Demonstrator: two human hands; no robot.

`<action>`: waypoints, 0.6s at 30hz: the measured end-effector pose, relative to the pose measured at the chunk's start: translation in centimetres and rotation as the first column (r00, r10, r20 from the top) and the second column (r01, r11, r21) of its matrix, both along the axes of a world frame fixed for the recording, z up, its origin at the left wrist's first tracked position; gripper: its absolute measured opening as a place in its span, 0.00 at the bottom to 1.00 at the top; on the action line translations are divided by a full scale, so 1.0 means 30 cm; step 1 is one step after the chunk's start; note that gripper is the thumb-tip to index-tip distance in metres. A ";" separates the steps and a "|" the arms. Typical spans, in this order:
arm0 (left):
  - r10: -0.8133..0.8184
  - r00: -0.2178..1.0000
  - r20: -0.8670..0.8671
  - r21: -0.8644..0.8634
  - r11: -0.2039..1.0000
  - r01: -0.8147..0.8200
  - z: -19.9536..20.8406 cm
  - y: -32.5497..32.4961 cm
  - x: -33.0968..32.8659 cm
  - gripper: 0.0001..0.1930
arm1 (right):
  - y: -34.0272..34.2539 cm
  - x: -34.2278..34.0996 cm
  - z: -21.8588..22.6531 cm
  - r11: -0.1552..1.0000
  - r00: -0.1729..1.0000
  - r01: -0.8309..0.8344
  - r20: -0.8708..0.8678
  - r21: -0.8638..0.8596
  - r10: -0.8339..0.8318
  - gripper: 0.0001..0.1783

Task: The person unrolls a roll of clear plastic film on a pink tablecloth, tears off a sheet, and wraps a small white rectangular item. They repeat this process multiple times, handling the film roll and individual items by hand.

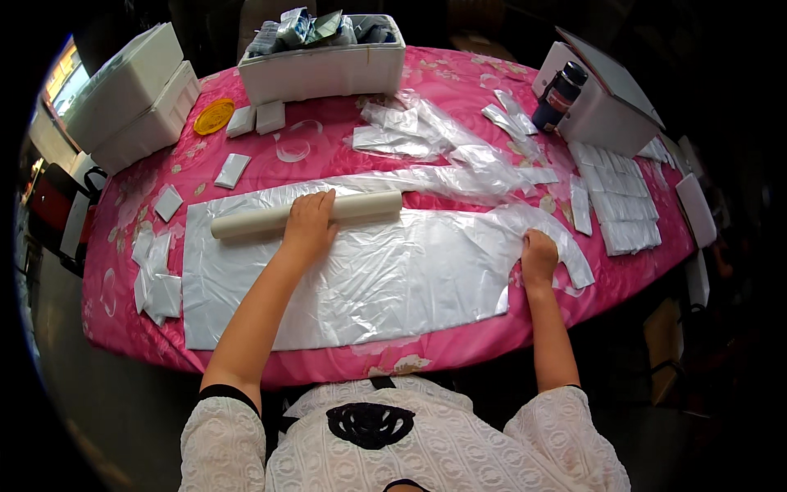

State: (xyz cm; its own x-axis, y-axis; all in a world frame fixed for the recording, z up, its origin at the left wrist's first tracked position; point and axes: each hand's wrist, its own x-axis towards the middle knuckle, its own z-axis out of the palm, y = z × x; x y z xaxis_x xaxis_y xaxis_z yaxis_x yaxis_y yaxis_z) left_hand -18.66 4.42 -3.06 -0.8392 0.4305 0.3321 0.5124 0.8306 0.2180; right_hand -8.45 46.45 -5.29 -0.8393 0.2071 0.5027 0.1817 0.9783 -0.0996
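A long off-white tube [367,205] lies crosswise over a thin, see-through plastic sheet [385,279] that is spread on the table. My left hand [310,220] is laid over the middle of the tube, its fingers curved across the top and its thumb on the near side. At the sheet's narrower right end, my right hand [539,252] is closed, pinching the plastic by its edge. A strip of the plastic trails past that hand to the right. The sheet is wrinkled in its middle and flatter at the left.
Folded plastic packets [163,287] lie at the left, and stacked ones [619,201] at the right. Loose crumpled plastic [426,135] is behind the sheet. Foam boxes [324,75] stand at the back, near a yellow coil [214,117] and a dark bottle [561,97]. Pink patterned cloth [106,246] covers the table.
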 end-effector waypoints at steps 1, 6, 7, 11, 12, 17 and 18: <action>0.004 1.000 -0.010 -0.008 1.000 -0.004 -0.013 0.001 -0.005 0.27 | 0.000 0.008 0.009 1.000 1.000 -0.018 0.009 0.006 0.018 0.03; -0.316 0.945 0.084 0.059 0.948 0.312 0.036 0.034 0.130 0.21 | -0.085 0.076 0.126 0.970 0.969 -0.227 -0.122 -0.088 0.216 0.07; -0.393 0.915 0.087 0.035 0.919 0.392 0.038 0.048 0.168 0.20 | -0.133 0.095 0.160 0.941 0.964 -0.261 -0.118 -0.217 0.240 0.07; -0.540 0.829 0.143 -0.029 0.835 0.549 0.059 0.088 0.265 0.16 | -0.342 0.145 0.221 0.509 0.937 -0.283 -0.121 -0.813 0.328 0.08; -0.556 0.819 0.144 -0.027 0.825 0.565 0.059 0.090 0.277 0.15 | -0.394 0.146 0.219 0.373 0.932 -0.230 -0.093 -0.899 0.351 0.09; -0.492 0.785 0.377 0.590 0.780 0.206 0.115 0.106 0.357 0.13 | -0.679 0.143 0.216 0.068 0.817 -0.140 -0.076 -0.988 0.572 0.08; -0.509 0.667 0.544 0.753 0.647 -0.120 0.141 0.109 0.393 0.13 | -0.725 0.149 0.229 0.101 0.771 -0.209 -0.101 -0.973 0.628 0.10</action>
State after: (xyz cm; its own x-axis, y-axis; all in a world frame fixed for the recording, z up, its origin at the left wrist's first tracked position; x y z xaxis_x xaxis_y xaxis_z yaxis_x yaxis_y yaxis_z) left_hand -6.86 7.69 1.18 -0.8556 0.5176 -0.0096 0.0817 0.1532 0.9848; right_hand -3.97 24.70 1.58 -0.9929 -0.1185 -0.0114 -0.0048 0.1359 -0.9907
